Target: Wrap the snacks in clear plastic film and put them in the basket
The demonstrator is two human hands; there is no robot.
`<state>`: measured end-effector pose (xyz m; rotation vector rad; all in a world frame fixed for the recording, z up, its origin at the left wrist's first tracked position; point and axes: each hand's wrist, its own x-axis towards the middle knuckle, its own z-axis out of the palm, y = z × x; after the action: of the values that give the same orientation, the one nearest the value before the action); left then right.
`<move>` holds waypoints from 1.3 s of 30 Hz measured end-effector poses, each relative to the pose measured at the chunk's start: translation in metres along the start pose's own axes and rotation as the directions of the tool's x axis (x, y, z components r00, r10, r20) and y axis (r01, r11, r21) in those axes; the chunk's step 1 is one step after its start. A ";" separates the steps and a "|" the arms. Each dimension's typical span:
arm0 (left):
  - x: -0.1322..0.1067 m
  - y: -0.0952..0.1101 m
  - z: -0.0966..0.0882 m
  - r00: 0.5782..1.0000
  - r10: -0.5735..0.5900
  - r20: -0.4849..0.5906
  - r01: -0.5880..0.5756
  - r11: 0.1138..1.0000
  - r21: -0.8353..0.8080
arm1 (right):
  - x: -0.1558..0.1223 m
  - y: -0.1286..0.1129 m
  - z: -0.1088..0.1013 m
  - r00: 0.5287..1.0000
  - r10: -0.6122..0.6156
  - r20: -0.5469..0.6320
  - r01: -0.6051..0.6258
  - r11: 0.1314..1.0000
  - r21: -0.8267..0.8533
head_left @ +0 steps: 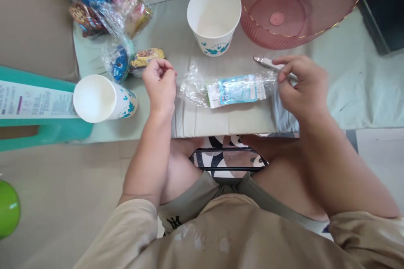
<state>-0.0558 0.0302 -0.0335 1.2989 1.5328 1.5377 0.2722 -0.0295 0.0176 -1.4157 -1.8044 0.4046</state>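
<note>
The left hand (pixel 160 85) is loosely closed, fingers curled, just left of the packet (pixel 238 89); whether it holds anything I cannot tell. The right hand (pixel 303 84) has bent fingers at the packet's right end, but a pinch on its clear wrap (pixel 193 86) cannot be made out. So the one packet lies between the hands. One knife (pixel 267 63) lies beyond its right end. Of two cups, one (pixel 214 19) stands beyond the packet, the other (pixel 105 98) well left. One bowl (pixel 299 8) sits beyond, rightward; one snack bag (pixel 104 0) beyond, leftward.
</note>
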 end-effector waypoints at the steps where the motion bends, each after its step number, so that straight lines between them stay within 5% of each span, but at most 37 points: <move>1: -0.001 0.006 -0.001 1.000 -0.009 -0.021 0.008 1.000 -0.014 | 0.000 0.002 -0.001 0.999 0.018 -0.030 -0.018 1.000 -0.017; 4: -0.009 0.021 -0.001 0.998 0.009 0.067 -0.005 0.998 -0.069 | -0.002 0.000 0.000 0.996 0.046 -0.074 -0.050 0.997 -0.057; 9: -0.026 0.035 0.008 0.910 0.033 0.414 -0.088 0.989 0.115 | -0.004 -0.006 0.007 0.989 -0.085 0.125 0.091 0.995 -0.046; 13: -0.024 0.036 0.010 0.934 -0.020 0.357 -0.062 0.975 0.214 | -0.001 -0.003 0.011 0.981 -0.049 0.188 0.070 0.992 -0.107; 20: -0.006 0.025 0.005 0.979 0.046 0.199 -0.079 0.984 0.160 | 0.003 -0.005 0.011 0.998 -0.037 0.059 0.045 0.989 -0.141; 24: -0.008 0.031 0.002 0.976 0.197 0.091 -0.214 0.945 0.248 | 0.009 -0.004 0.010 0.972 -0.011 -0.235 -0.044 0.973 -0.225; 26: -0.014 0.039 0.006 0.926 0.323 0.197 -0.369 0.885 0.284 | 0.009 -0.011 0.008 0.943 -0.053 -0.327 -0.031 0.968 -0.248; 28: -0.020 0.044 0.012 0.850 0.361 0.384 -0.480 0.832 0.279 | 0.003 -0.022 0.007 0.975 -0.083 -0.208 0.030 0.968 -0.249; 30: -0.024 0.044 0.020 0.818 0.297 0.493 -0.471 0.837 0.279 | -0.005 -0.030 0.009 0.997 -0.072 0.023 0.075 0.969 -0.236; 33: -0.024 0.035 0.025 0.864 0.150 0.480 -0.337 0.881 0.331 | -0.014 -0.028 0.014 0.982 0.032 0.188 0.020 0.963 -0.268; 39: -0.020 0.035 0.024 0.895 0.039 0.444 -0.248 0.871 0.423 | -0.012 -0.018 0.013 0.987 0.020 0.157 0.034 0.944 -0.330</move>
<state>-0.0196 0.0157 -0.0078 1.9196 1.5896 0.8842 0.2518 -0.0434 0.0170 -1.6429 -2.0799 0.2192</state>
